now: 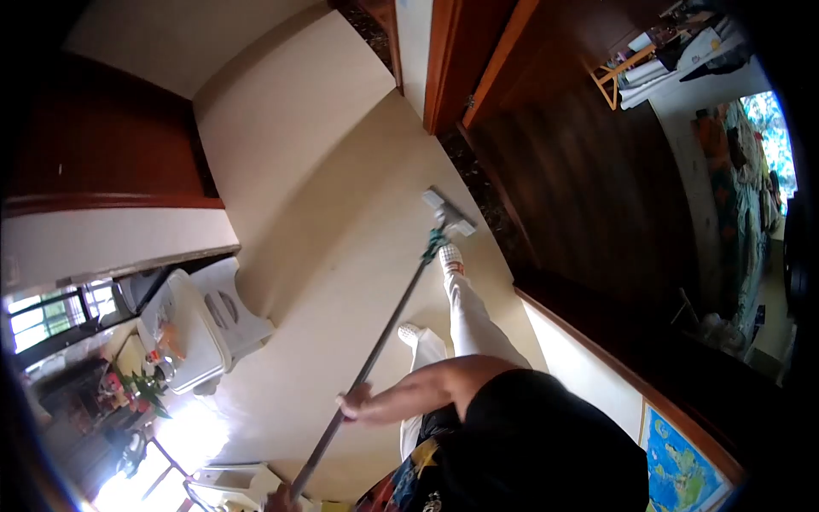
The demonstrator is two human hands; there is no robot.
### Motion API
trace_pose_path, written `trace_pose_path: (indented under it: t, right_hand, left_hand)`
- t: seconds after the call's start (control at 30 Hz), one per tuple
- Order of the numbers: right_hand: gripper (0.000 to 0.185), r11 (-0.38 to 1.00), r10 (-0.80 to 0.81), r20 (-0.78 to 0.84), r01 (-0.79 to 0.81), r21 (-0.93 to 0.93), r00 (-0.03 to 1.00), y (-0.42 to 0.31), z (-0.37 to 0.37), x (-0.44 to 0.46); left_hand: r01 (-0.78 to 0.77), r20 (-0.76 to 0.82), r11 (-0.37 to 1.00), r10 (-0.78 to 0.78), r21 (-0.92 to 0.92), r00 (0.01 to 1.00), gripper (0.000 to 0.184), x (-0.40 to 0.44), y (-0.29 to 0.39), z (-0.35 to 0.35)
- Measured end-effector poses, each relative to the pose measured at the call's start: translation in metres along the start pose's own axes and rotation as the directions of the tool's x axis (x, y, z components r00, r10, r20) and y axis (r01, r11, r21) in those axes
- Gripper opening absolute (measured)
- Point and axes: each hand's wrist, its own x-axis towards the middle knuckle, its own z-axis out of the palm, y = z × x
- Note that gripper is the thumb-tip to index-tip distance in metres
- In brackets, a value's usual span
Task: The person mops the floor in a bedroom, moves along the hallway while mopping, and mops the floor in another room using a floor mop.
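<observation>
A long-handled flat mop (381, 343) slants across the view. Its pale grey flat head (450, 212) rests on the floor by the dark threshold, and green material is wrapped around the joint above it. My right hand (357, 402) is closed around the middle of the handle, with the arm reaching across from a black sleeve. Lower down, at the bottom edge of the view, my left hand (280, 499) grips the upper end of the handle and is partly cut off. My forward foot (451, 258) in a checkered shoe stands close to the mop head.
Beige floor (316, 196) spreads ahead, with a dark doorway threshold (478, 183) to the right. A white plastic chair (226, 311) stands at left beside a cluttered area with plants (141, 388). A wooden door (580, 162) and a map (682, 461) are at right.
</observation>
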Motion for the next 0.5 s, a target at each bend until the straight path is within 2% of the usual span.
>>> trace_pose_path:
  t: [0.03, 0.07, 0.1, 0.13, 0.17, 0.2, 0.23, 0.27, 0.3, 0.33, 0.37, 0.4, 0.43, 0.47, 0.5]
  right_hand:
    - [0.050, 0.997, -0.022, -0.030, 0.025, 0.076, 0.999, -0.024, -0.025, 0.010]
    - [0.049, 0.985, -0.051, -0.068, 0.061, 0.159, 0.996, -0.050, -0.056, 0.024]
    - [0.047, 0.965, -0.076, -0.108, 0.100, 0.241, 0.991, -0.077, -0.091, 0.038]
    - [0.045, 0.933, -0.113, -0.147, 0.156, 0.324, 0.983, -0.107, -0.129, 0.050]
    - [0.035, 0.901, -0.199, -0.223, 0.268, 0.341, 0.954, -0.147, -0.168, 0.045]
    - [0.026, 0.842, -0.303, -0.278, 0.392, 0.370, 0.912, -0.191, -0.218, 0.039]
    - [0.017, 0.736, -0.411, -0.288, 0.502, 0.455, 0.865, -0.233, -0.273, 0.033]
    - [0.011, 0.554, -0.542, -0.243, 0.559, 0.617, 0.805, -0.274, -0.341, 0.022]
    - [0.014, 0.379, -0.653, -0.189, 0.532, 0.757, 0.733, -0.311, -0.405, 0.008]
    - [0.021, 0.289, -0.726, -0.136, 0.479, 0.829, 0.674, -0.338, -0.460, -0.008]
    - [0.018, 0.396, -0.647, -0.327, 0.670, 0.628, 0.689, -0.363, -0.480, -0.017]
    - [0.015, 0.586, -0.535, -0.512, 0.732, 0.349, 0.672, -0.389, -0.500, -0.028]
    - [0.013, 0.763, -0.405, -0.666, 0.633, 0.132, 0.627, -0.415, -0.519, -0.039]
    - [0.013, 0.797, -0.353, -0.709, 0.593, 0.114, 0.611, -0.418, -0.518, -0.049]
    - [0.013, 0.765, -0.366, -0.694, 0.625, 0.157, 0.621, -0.411, -0.505, -0.054]
  left_hand:
    - [-0.013, 0.039, 1.000, 0.013, -0.009, 0.999, 0.033, 0.036, 0.018, -0.011]
    - [-0.157, 0.002, 0.965, 0.160, 0.211, 0.987, 0.033, 0.076, 0.053, -0.018]
    - [-0.134, -0.006, 0.976, 0.137, 0.169, 0.991, 0.032, 0.117, 0.099, -0.025]
    - [-0.156, 0.008, 0.954, 0.159, 0.257, 0.987, 0.030, 0.157, 0.152, -0.034]
    - [-0.312, -0.085, 0.923, 0.338, 0.226, 0.937, 0.029, 0.193, 0.202, -0.040]
    - [-0.297, -0.046, 0.929, 0.315, 0.223, 0.948, 0.027, 0.225, 0.258, -0.046]
    - [-0.315, -0.052, 0.918, 0.336, 0.241, 0.940, 0.028, 0.257, 0.312, -0.046]
    - [-0.402, -0.083, 0.890, 0.427, 0.216, 0.900, 0.028, 0.283, 0.365, -0.047]
    - [-0.445, -0.042, 0.879, 0.458, 0.172, 0.888, 0.030, 0.291, 0.426, -0.060]
    - [-0.465, -0.030, 0.871, 0.475, 0.157, 0.880, 0.031, 0.296, 0.479, -0.070]
    - [-0.530, -0.047, 0.843, 0.536, 0.095, 0.843, 0.034, 0.302, 0.518, -0.075]
    - [-0.499, -0.014, 0.863, 0.501, 0.086, 0.865, 0.035, 0.292, 0.558, -0.091]
    - [-0.492, -0.002, 0.869, 0.493, 0.057, 0.870, 0.032, 0.288, 0.582, -0.094]
    - [-0.491, 0.003, 0.869, 0.491, 0.057, 0.871, 0.032, 0.288, 0.582, -0.096]
    - [-0.478, -0.005, 0.878, 0.479, 0.025, 0.878, 0.031, 0.286, 0.578, -0.097]
